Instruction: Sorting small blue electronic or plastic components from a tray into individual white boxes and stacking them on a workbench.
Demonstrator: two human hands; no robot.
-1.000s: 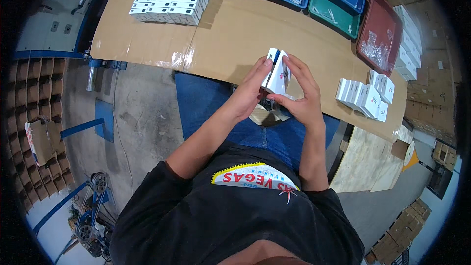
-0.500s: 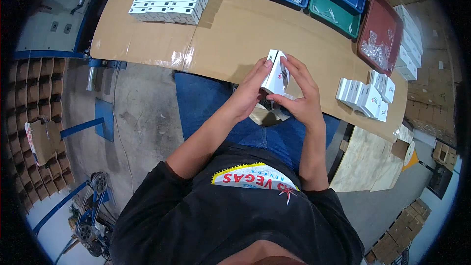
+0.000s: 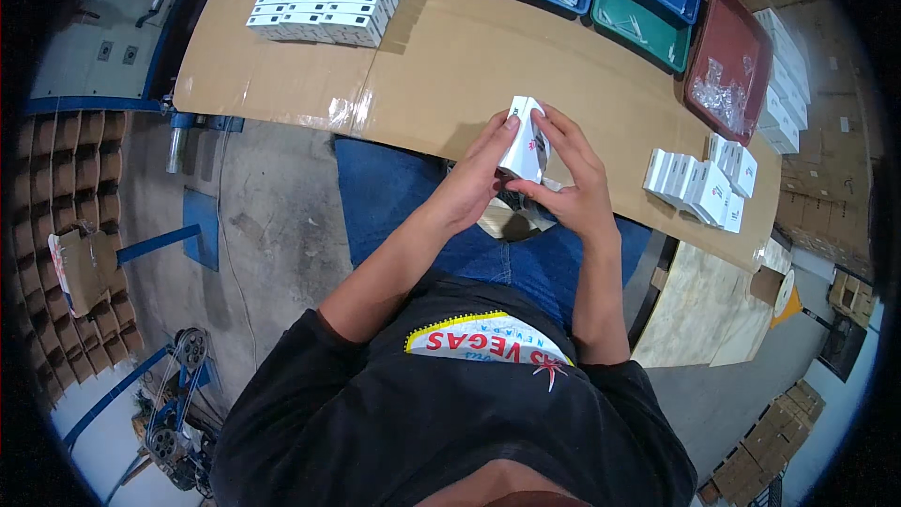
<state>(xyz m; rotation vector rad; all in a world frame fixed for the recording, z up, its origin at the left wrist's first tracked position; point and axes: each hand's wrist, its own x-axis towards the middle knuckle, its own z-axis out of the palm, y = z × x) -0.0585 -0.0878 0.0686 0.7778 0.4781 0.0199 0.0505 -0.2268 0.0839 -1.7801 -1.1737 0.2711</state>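
A small white box [image 3: 522, 145] with dark and red print is held upright between my hands, just off the near edge of the cardboard-covered table [image 3: 450, 66]. My left hand [image 3: 481, 169] is closed round its left side, thumb along the edge. On the other side my right hand [image 3: 577, 174] grips it, fingers on the upper right and thumb low on the front. The palms and the box's far faces are hidden. Several similar white boxes [image 3: 699, 186] stand in a leaning row on the table to the right.
Stacked white boxes [image 3: 324, 9] fill the table's far left. Along the far right are a blue tray [image 3: 530, 0] and a green tray [image 3: 643, 33] with small white parts, and a red tray [image 3: 723, 84] with clear plastic pieces. A belt-and-pulley machine [image 3: 178, 404] stands at lower left.
My right fingers have shifted slightly left over the box, and it is turned a little, with the gap at its upper edge no longer showing. My left hand is nearly still.
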